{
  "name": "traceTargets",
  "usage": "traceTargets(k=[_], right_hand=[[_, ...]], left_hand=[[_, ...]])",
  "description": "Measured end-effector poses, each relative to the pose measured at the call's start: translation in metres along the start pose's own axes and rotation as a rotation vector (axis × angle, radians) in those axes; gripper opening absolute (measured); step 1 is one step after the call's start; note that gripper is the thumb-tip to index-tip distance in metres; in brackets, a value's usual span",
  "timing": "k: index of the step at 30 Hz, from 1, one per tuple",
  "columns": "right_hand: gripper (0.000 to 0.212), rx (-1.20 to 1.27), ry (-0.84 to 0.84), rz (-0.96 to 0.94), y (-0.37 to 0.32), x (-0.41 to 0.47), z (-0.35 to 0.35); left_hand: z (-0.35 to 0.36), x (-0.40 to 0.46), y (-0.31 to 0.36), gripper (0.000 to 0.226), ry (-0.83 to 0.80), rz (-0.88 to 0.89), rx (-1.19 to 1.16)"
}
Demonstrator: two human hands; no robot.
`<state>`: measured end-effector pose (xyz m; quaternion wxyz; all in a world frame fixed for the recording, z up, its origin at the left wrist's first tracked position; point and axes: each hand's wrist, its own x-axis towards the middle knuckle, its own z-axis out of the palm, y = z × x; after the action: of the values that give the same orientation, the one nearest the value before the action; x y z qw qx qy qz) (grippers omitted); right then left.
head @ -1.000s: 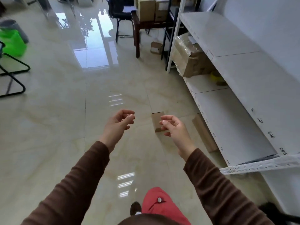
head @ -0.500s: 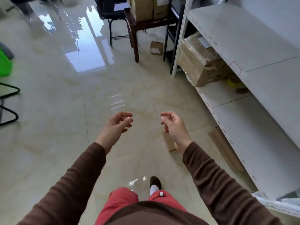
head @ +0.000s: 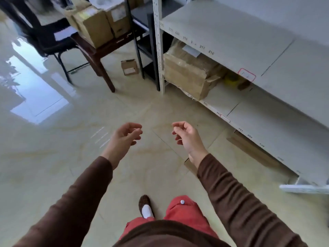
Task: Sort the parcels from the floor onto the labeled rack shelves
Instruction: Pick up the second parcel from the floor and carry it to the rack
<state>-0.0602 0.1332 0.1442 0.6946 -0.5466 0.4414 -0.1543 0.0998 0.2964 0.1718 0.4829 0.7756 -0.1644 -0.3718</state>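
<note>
My left hand [head: 124, 135] and my right hand [head: 187, 135] hover over the floor, fingers loosely curled and apart, holding nothing. A small flat cardboard parcel [head: 190, 165] lies on the floor, mostly hidden under my right forearm. Another small parcel [head: 129, 67] stands on the floor by the rack post. A long flat box [head: 252, 151] lies on the floor under the rack's lowest shelf. The white rack [head: 231, 38] with numbered shelf edges fills the right side. A large plastic-wrapped box [head: 188, 75] sits on its lower shelf.
A dark wooden table [head: 105, 49] with several cardboard boxes [head: 94, 25] stands at the back, a black chair [head: 41, 36] beside it. A yellow item [head: 231, 80] sits on the lower shelf. Glossy tiled floor spreads left. My foot [head: 146, 205] is below.
I have stepped forward toward the rack's far end; table and rack post appear closer. The small floor parcel has slid from beside my right hand to under my forearm. Hands stay empty.
</note>
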Motion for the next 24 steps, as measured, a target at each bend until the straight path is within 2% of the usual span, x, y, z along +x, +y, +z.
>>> traceTargets(k=[4,11,15,19,24], right_hand=[[0.013,0.102,0.184,0.032,-0.004,0.015,-0.008],[0.02,0.307,0.617,0.091,0.009,0.038,-0.076],[0.019,0.433,0.746,0.12,0.007,0.053,-0.105],[0.015,0.529,0.841,0.114,0.0,0.061,-0.125],[0.015,0.68,1.078,0.119,0.018,0.057,-0.141]], left_hand=[[0.014,0.067,0.034,0.013,-0.196,0.051,0.106],[0.117,0.157,0.084,0.017,-0.587,0.135,0.332],[0.174,0.186,0.115,0.021,-0.741,0.167,0.417],[0.221,0.209,0.135,0.014,-0.893,0.208,0.452],[0.294,0.228,0.138,0.011,-1.136,0.225,0.598]])
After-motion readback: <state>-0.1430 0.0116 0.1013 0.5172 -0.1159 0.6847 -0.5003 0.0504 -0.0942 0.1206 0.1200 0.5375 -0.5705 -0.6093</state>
